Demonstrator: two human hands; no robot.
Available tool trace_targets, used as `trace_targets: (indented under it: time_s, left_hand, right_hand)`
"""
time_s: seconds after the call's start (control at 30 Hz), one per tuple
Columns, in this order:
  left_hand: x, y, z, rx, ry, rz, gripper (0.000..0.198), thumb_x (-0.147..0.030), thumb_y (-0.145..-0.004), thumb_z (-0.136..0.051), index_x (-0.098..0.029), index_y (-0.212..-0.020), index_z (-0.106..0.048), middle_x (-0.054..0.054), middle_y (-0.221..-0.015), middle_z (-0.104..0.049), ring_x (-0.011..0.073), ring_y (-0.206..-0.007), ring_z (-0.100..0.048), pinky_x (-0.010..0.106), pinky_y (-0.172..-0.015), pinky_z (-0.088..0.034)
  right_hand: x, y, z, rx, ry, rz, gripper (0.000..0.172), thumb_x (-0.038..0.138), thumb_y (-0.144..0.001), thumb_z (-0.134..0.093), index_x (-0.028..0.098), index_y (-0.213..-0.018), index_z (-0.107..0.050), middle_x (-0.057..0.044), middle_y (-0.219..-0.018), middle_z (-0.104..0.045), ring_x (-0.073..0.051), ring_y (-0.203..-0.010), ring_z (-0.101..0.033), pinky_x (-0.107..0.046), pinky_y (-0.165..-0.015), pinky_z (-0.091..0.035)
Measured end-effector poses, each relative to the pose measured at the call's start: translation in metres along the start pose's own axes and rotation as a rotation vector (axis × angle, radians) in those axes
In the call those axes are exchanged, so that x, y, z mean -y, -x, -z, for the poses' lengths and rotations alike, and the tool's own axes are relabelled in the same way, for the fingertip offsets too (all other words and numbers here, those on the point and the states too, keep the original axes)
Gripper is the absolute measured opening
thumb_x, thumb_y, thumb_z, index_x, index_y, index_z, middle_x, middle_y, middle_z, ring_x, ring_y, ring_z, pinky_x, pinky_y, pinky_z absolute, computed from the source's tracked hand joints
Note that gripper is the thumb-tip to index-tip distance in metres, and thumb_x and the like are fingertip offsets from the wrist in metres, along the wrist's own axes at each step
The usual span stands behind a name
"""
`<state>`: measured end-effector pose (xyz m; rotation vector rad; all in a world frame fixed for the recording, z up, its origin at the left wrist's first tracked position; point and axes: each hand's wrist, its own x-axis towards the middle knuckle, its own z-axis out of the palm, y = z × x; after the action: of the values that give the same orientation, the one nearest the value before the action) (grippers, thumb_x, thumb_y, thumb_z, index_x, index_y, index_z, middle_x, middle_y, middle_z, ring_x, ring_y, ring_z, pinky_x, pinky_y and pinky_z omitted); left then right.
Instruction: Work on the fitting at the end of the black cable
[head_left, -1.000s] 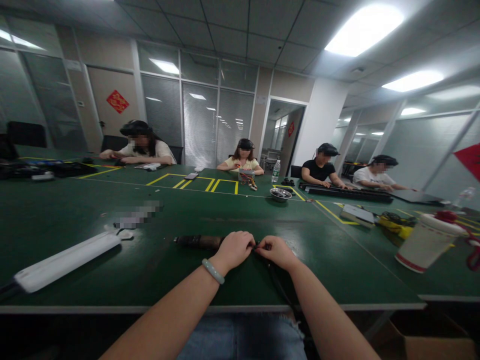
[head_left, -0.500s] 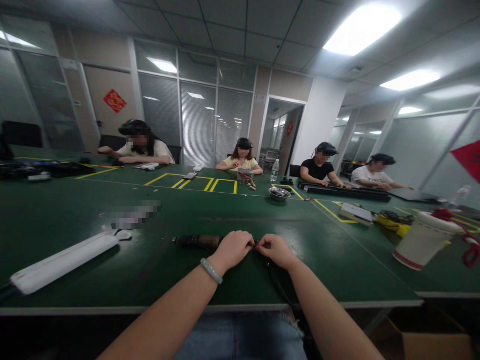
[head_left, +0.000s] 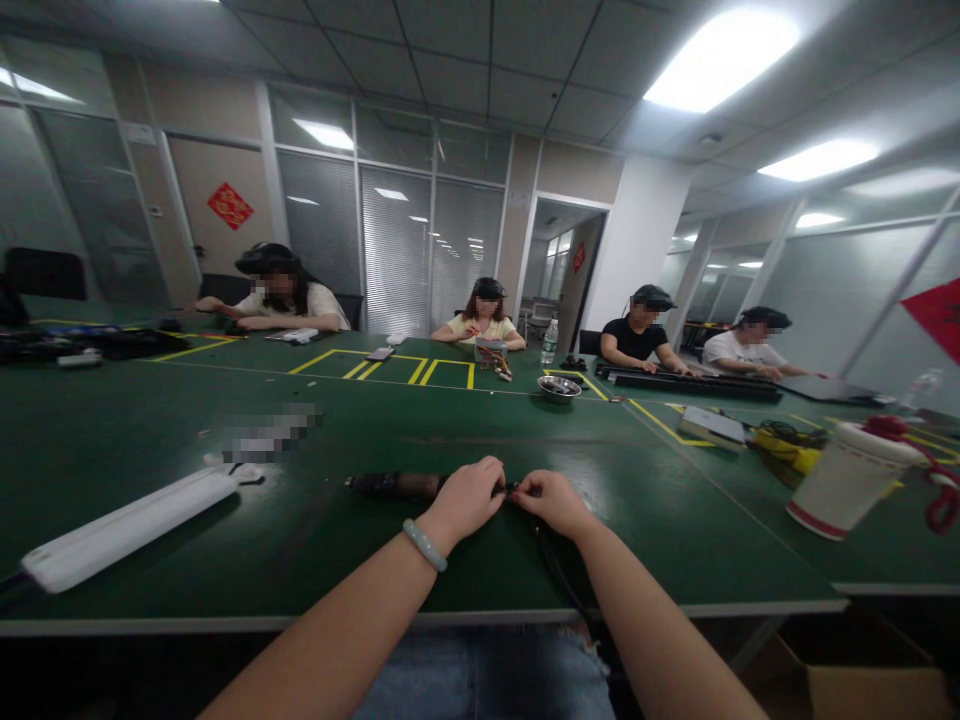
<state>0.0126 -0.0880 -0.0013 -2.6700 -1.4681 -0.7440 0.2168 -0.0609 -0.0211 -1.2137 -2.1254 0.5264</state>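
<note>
A long electric screwdriver [head_left: 409, 486], dark at its nose and brownish along the body, lies on the green table [head_left: 315, 560] with its tip to the left. Its rear end is covered by my left hand [head_left: 472, 497], whose fingers are closed around it. Thumb and fingers of my right hand [head_left: 553, 500] pinch together at the cord end, just beside the left fingertips. What exactly sits between the two hands is mostly hidden. From there a black cord [head_left: 551, 555] runs down over the table's front edge.
At left lies a white power strip [head_left: 135, 530]. A metal bowl [head_left: 559, 388] stands farther back, near a water bottle [head_left: 550, 342]. To the right are a white cup [head_left: 847, 480], yellow cables [head_left: 795, 445] and a pale box [head_left: 711, 427]. Several people sit across the table.
My left fingers have shifted slightly at the rear of the screwdriver. The right hand stays nearly still.
</note>
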Motion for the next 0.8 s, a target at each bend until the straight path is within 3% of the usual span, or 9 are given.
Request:
trace_targets:
  time_s: [0.4, 0.8]
  left_hand:
    - [0.0000, -0.0008, 0.0005, 0.015, -0.011, -0.071, 0.013, -0.013, -0.082, -0.055, -0.021, -0.092, -0.059, 0.003, -0.099, -0.063, 0.0186, -0.093, -0.058, 0.031, -0.082, -0.042]
    - [-0.0015, 0.0007, 0.0021, 0.009, -0.031, -0.042, 0.013, -0.017, -0.083, -0.056, -0.021, -0.095, -0.056, 0.003, -0.100, -0.060, 0.0184, -0.091, -0.058, 0.030, -0.080, -0.042]
  right_hand:
    - [0.0019, -0.0010, -0.0003, 0.013, 0.056, 0.037, 0.012, 0.029, -0.077, -0.067, 0.018, -0.072, -0.067, 0.001, -0.070, -0.062, -0.012, -0.065, -0.055, -0.022, -0.060, -0.038]
    - [-0.0042, -0.0014, -0.0024, 0.014, 0.064, 0.046, 0.015, 0.032, -0.078, -0.066, 0.018, -0.072, -0.066, 0.001, -0.070, -0.061, -0.012, -0.065, -0.055, -0.022, -0.059, -0.038]
